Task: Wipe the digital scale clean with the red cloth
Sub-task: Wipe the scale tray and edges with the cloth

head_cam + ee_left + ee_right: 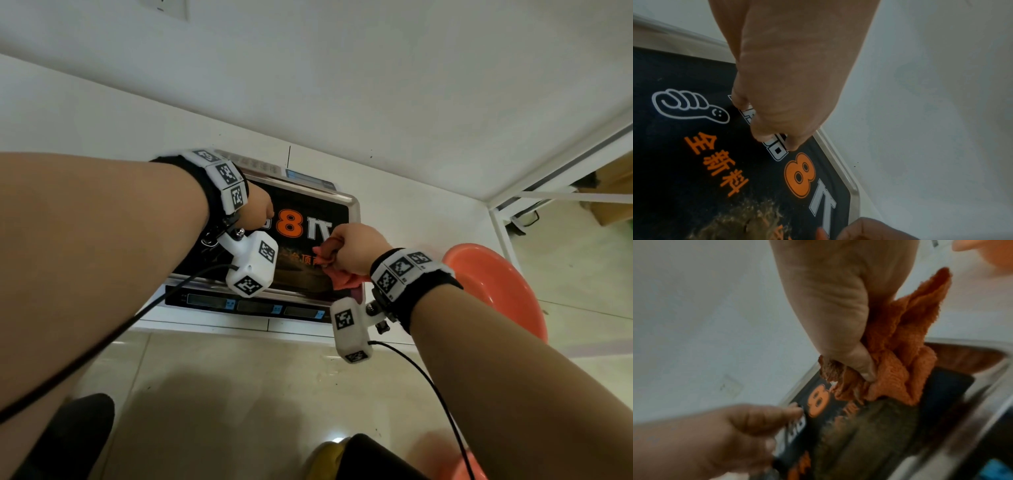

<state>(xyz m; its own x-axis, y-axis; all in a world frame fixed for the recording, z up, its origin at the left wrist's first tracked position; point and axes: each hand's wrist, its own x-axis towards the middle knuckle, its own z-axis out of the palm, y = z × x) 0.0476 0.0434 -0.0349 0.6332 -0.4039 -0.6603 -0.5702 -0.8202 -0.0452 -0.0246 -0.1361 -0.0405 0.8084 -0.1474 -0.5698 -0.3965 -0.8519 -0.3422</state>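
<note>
Digital scale [352, 205] label shows orange "8", "全新料".

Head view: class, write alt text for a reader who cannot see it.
A right hand grips a bunched red cloth on the black printed tray of a digital scale, while the left hand rests on the tray's far left. The scale sits on a white counter; an orange basin lies to its right.

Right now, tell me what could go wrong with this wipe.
The red cloth is bunched in the right hand, so little fabric may touch the digital scale and streaks could remain.

The left hand rests fingertips on the printed black platform, possibly leaving fresh smudges and blocking the area beneath it.
</note>
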